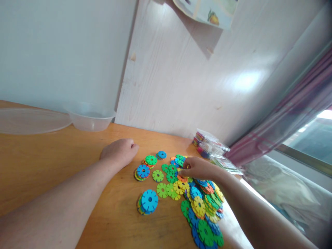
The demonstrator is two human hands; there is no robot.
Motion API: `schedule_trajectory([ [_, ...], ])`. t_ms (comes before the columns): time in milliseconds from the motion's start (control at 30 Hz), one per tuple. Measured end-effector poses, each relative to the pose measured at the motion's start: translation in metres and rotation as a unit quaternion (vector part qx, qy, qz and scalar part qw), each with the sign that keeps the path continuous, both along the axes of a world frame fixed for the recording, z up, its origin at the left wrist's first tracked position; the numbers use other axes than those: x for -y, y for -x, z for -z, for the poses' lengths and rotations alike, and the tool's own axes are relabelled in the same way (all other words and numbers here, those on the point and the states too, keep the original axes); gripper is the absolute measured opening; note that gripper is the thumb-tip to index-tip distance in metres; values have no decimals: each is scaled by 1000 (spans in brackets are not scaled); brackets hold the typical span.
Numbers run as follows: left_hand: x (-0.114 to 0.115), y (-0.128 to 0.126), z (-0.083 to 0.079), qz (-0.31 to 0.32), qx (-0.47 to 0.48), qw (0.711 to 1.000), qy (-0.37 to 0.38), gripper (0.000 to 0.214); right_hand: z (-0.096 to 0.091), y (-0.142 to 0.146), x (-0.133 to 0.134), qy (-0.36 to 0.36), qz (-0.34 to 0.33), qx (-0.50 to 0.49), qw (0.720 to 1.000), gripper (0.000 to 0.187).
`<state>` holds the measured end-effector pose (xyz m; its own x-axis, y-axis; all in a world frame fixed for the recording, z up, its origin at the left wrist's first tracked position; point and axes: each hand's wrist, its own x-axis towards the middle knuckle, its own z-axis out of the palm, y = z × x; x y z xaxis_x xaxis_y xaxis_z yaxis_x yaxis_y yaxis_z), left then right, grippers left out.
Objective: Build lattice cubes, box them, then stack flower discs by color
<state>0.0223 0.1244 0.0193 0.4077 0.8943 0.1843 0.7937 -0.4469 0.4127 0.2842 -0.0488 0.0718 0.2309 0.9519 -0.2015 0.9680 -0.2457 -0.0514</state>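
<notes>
My left hand (119, 152) rests as a loose fist on the wooden table, left of the small disc stacks; no object shows in it. Over the spread of notched plastic discs (178, 187), my right hand (198, 168) is bent down with fingers curled and thumb pointing left. Whatever its fingertips pinch, if anything, is hidden. Between the hands stand several small stacks: one topped blue (143, 171), one topped green (150, 159), a blue one (162, 154) farther back and a taller blue-topped one (149, 200) nearer me. A single lime disc (158, 175) lies flat beside them.
A large mixed heap of discs (204, 207) lies under and beside my right forearm. At the back left are a clear plastic tub (90, 122) and its flat lid (33, 121). Clear packages (211, 145) sit by the wall, near a pink curtain (280, 114).
</notes>
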Motion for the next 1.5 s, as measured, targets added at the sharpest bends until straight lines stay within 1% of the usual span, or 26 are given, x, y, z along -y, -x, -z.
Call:
schedule_trajectory([
  [100, -1, 0, 1, 0, -3, 1000, -4, 41, 0, 0, -1, -1, 16, 0, 1000, 45],
  [233, -1, -1, 1, 0, -1, 1000, 1, 41, 0, 2, -3, -6, 14, -1, 1000, 37],
  [333, -1, 0, 1, 1, -2, 1000, -1, 41, -2, 7, -2, -30, 16, 16, 999, 33],
  [400, -1, 0, 1, 1, -4, 1000, -3, 41, -4, 15, -1, -59, 10, 18, 998, 32],
  [500, -1, 0, 1, -1, -5, 1000, -1, 41, -5, 35, -1, -87, -26, -7, 996, 34],
  [567, -1, 0, 1, -4, -6, 1000, 2, 41, -3, 50, -2, -93, -55, -13, 994, 36],
  [667, -2, -1, 2, -5, -8, 1000, 3, 41, 4, 70, -7, -95, -89, 4, 991, 35],
  [800, -2, 0, 2, 1, -7, 1000, -3, 43, 9, 84, -12, -96, -110, 7, 989, 39],
  [867, -1, 0, 1, 4, -5, 1000, -3, 42, 7, 82, -12, -94, -106, 2, 990, 40],
  [933, 0, 0, 0, 3, -5, 1000, 1, 41, 2, 75, -12, -99, -88, 3, 991, 34],
  [1100, 0, 0, -1, -1, -4, 1000, 5, 41, -10, 39, -9, -121, -14, 29, 992, 23],
  [1200, 0, 0, -1, 2, 1, 1000, 5, 42, -10, 22, -7, -105, 10, 38, 994, 24],
  [1300, 0, 0, -1, 3, 0, 1000, 5, 41, -3, 16, -6, -86, -12, 22, 996, 30],
  [1400, 0, 0, 0, 3, -5, 1000, 0, 41, 4, 21, -8, -82, -42, 19, 996, 37],
  [1500, -1, 0, 0, 2, -7, 1000, -3, 40, 9, 29, -14, -75, -47, 39, 995, 43],
])
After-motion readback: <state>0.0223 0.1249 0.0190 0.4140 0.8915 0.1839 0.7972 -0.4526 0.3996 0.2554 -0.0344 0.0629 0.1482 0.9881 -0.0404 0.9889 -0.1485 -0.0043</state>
